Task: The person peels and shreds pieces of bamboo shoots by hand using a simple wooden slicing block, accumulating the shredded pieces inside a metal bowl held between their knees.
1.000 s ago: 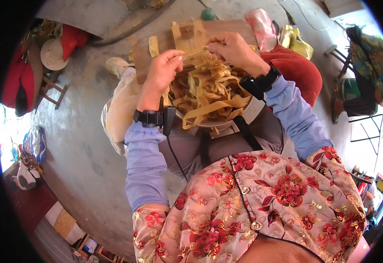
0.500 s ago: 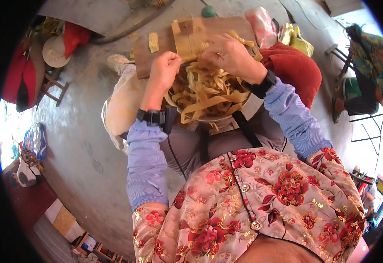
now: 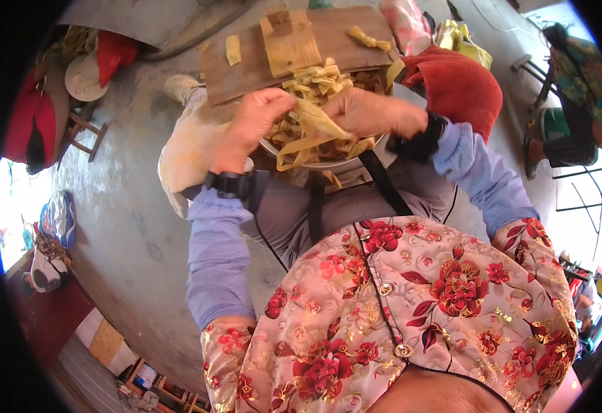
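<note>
Board point(image 3: 246, 77), brown wood, lies slanted across the upper centre of the frame. Basin point(image 3: 325, 166) at centre, just below it, filled with a tan strip heap point(image 3: 318, 86). One wide strip point(image 3: 312, 118) spans my hands at frame centre, over the basin.

My left hand point(image 3: 252, 124): closed, fingertips pinching the strip's upper-left end. My right hand point(image 3: 366, 113): fingers curled at the lower-right end; blurred, can't tell whether it grips or only touches.

How I'd do this well: pinch close to the ends, light even tension, work the folds flat with thumbs. Slow pull along the length; a jerk could split it or drag neighbours out of the tangle. Loose loop point(image 3: 301, 146) hangs just below my fingers, can't tell if same strip; likely snag, so free it first. Staying over the basin means drops land inside.

Counts, big to small: board 1, basin 1, red cloth 1 point(image 3: 456, 86) (upper right), hands 2. On the board 3: pale panel 1 point(image 3: 301, 47) mid-board, bunched strip 1 point(image 3: 368, 38) right end, short flat piece 1 point(image 3: 233, 50) left. Strip between hands: 1. Heap: many, too tangled to count.
</note>
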### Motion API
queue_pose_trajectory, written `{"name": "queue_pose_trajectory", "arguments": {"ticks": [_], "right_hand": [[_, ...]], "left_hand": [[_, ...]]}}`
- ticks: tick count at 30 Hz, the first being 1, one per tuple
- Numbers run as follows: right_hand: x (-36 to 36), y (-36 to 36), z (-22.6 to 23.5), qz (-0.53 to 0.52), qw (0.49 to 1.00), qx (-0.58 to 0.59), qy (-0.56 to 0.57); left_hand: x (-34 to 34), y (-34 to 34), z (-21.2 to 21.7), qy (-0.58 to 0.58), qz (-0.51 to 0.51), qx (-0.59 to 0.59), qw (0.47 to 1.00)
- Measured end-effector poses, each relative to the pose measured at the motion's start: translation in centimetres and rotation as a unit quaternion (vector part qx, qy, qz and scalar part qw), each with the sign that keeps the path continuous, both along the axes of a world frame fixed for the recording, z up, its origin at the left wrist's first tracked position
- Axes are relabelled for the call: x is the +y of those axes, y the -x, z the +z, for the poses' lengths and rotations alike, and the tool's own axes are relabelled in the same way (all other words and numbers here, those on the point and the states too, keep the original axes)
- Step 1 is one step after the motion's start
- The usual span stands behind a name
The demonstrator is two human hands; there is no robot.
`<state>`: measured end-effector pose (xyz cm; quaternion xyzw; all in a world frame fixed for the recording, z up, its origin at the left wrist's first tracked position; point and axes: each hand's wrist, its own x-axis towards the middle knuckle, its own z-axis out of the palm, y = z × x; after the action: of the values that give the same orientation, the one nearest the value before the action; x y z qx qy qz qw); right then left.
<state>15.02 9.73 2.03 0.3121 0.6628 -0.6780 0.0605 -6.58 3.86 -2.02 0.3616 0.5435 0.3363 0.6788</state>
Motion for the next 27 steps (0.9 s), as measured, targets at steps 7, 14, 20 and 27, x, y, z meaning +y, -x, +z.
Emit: {"name": "queue_pose_trajectory", "arguments": {"ticks": [7, 14, 20, 27], "right_hand": [[-1.3, 1.0, -1.1, -0.325, 0.926, 0.094, -0.167], [-1.2, 0.5, -2.4, -0.280, 0.782, 0.076, -0.551], [-0.9, 0.4, -2.4, -0.297, 0.731, 0.110, -0.605], [-0.9, 0.6, -4.3, -0.335, 0.774, 0.133, -0.521]], "left_hand": [[-2.9, -7.7, 1.0, -0.072, 0.165, -0.102, 0.978], [-2.0, -8.7, 3.1, -0.078, 0.159, -0.205, 0.963], [-1.6, -7.9, 1.3, -0.063, 0.071, -0.232, 0.968], [-1.0, -9.0, 0.8, -0.333, 0.000, 0.466, 0.820]]}}
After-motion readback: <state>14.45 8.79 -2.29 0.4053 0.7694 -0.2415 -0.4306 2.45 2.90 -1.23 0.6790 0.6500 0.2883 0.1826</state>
